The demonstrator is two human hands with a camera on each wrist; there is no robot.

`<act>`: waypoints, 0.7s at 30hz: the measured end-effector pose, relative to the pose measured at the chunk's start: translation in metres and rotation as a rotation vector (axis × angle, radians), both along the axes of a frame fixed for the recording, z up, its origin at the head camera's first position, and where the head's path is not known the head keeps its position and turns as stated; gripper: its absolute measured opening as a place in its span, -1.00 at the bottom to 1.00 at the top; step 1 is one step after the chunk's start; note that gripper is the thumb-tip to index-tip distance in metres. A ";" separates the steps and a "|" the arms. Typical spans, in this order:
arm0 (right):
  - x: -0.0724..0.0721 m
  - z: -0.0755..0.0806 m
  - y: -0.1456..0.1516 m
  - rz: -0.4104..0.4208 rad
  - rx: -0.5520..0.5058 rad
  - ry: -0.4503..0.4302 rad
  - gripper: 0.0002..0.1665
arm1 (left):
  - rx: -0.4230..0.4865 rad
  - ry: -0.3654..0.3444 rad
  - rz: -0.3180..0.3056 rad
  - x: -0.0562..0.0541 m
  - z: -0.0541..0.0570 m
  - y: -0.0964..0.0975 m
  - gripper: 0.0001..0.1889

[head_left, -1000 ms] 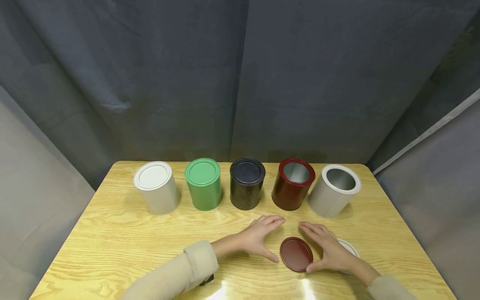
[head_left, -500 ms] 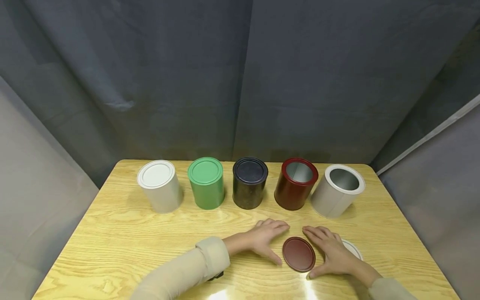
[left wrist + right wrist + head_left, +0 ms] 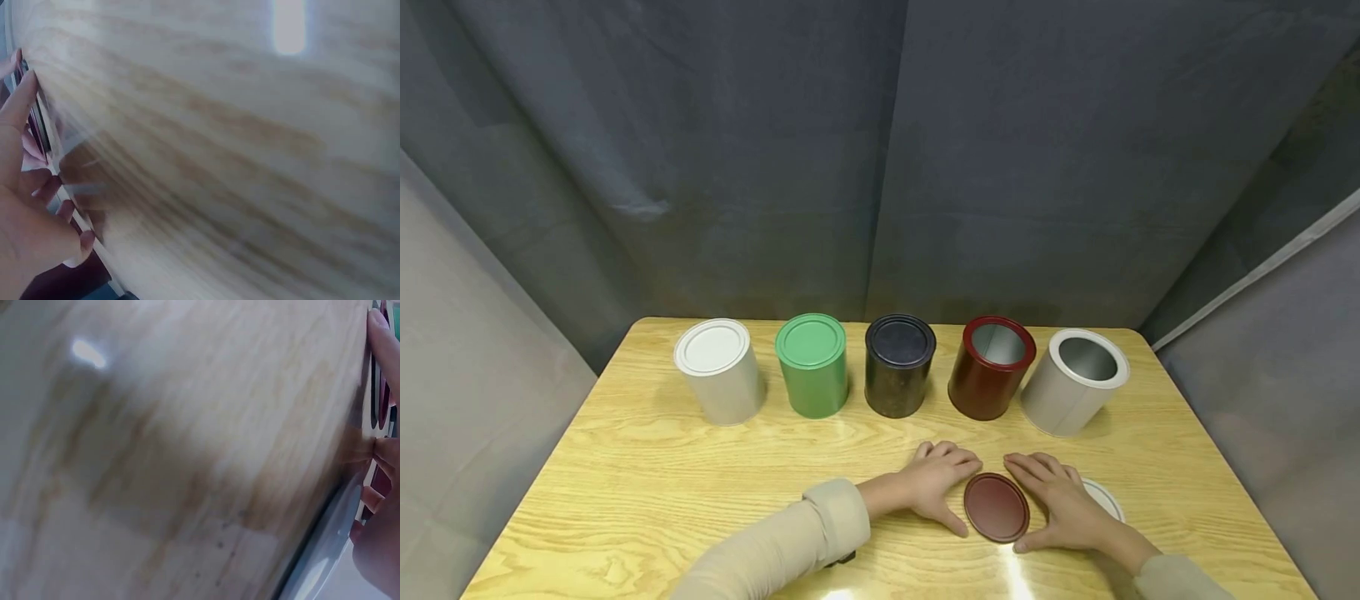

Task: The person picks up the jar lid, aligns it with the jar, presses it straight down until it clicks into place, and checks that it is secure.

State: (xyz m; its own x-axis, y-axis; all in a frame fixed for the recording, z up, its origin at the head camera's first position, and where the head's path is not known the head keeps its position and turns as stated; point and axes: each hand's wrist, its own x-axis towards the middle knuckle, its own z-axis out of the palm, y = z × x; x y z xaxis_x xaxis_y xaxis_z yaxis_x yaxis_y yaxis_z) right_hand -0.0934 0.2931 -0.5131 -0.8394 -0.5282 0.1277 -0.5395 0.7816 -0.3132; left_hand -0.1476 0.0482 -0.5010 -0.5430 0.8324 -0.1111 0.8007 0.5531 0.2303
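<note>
A dark red round lid [image 3: 997, 508] lies flat on the wooden table, between my two hands. To its left is my left hand [image 3: 934, 487], thumb and fingers spread apart, with nothing between them. My right hand [image 3: 1063, 510] stands at the lid's right side in a similar spread pose, fingertips down by the tabletop. In the head view a small gap seems to part both hands from the lid. A white lid [image 3: 1103, 500] lies partly hidden behind the right hand. In the left wrist view the fingertips of the left hand [image 3: 31, 212] touch or nearly touch the wood.
Along the table's far edge stand a lidded white can [image 3: 721, 375], a lidded green can [image 3: 812, 371], a lidded black can [image 3: 898, 375], an open dark red can [image 3: 988, 379] and an open white can [image 3: 1063, 396]. Grey curtains [image 3: 880, 167] hang behind and beside the table.
Both hands have come down toward the tabletop around the red lid. The left hand has shifted slightly right and closer to the lid. The cans stay put; the view has shifted slightly.
</note>
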 end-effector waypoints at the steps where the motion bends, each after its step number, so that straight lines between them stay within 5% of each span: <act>1: 0.000 0.000 0.000 -0.002 0.001 0.002 0.28 | 0.002 -0.001 0.004 0.001 0.000 0.001 -0.03; 21: 0.000 -0.001 -0.006 0.033 -0.105 0.003 0.12 | 0.002 0.019 0.034 0.005 0.001 0.007 -0.17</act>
State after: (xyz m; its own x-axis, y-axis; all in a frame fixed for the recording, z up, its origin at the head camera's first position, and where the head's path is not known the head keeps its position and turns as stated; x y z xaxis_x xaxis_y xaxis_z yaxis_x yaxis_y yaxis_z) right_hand -0.0935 0.2871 -0.5141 -0.8215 -0.5392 0.1856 -0.5652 0.7266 -0.3907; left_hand -0.1425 0.0549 -0.4996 -0.5727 0.8137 -0.0993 0.7858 0.5795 0.2163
